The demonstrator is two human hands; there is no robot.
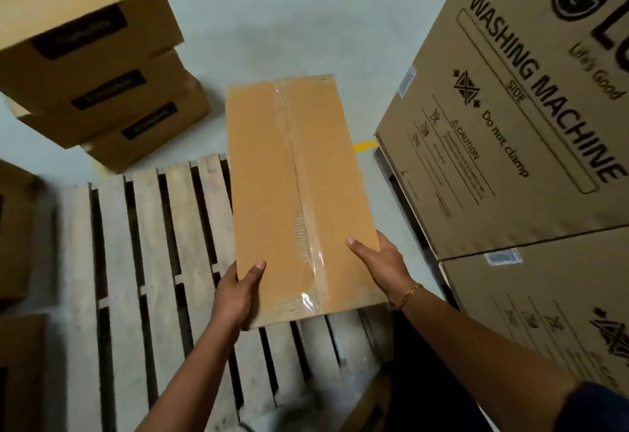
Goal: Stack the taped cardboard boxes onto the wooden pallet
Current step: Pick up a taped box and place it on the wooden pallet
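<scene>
Nearest, the left hand and right hand sit apart, each clamped on the near end of a long, flat brown cardboard box sealed with clear tape, thumbs on top. Ahead of the hands, the box hangs over the right part of the pale slatted wooden pallet, seemingly not yet set down. It looks stiff and fairly light, but held by one end the far end may dip, so gripping the long sides would steady it. Stacked brown cartons stand beyond the left hand.
</scene>
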